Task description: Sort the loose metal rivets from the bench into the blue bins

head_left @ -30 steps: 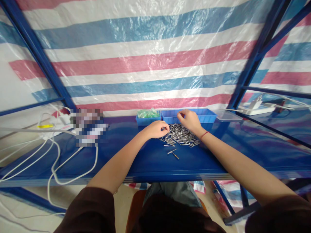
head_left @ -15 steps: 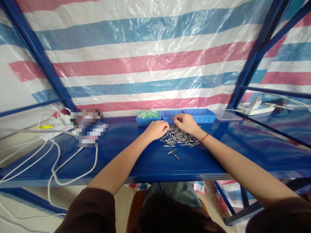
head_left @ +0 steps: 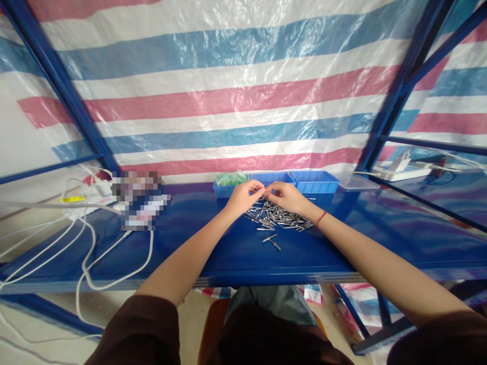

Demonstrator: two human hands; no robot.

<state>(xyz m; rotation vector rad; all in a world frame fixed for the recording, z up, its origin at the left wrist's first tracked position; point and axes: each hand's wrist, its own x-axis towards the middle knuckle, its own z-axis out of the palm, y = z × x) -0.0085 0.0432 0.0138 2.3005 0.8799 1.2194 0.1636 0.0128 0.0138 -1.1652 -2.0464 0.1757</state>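
Note:
Over the far edge of a pile of metal pop rivets point(head_left: 285, 217), both hands meet with their fingertips nearly touching. My left hand point(head_left: 245, 196) is closed in a pinch of thumb and forefinger. My right hand point(head_left: 288, 196), a red string round its wrist, pinches from the other side. Whatever sits between the fingertips is too small to make out. Two loose rivets point(head_left: 274, 244) lie crossed in front of the pile. Behind my hands stand a blue bin point(head_left: 223, 191) with green plastic bags point(head_left: 230, 177), a middle blue bin point(head_left: 279, 177) and a right blue bin point(head_left: 315, 183).
The blue table point(head_left: 243, 261) runs across, with a clear plastic lid point(head_left: 359, 181) right of the bins. White cables point(head_left: 89, 243) and a power strip point(head_left: 85, 205) lie at the left. Another power strip point(head_left: 403, 170) is at the right. Blue posts flank a striped sheet.
My right hand has come left and down from the middle bin to my left hand. My left hand has turned and risen slightly, and the fingertips now meet.

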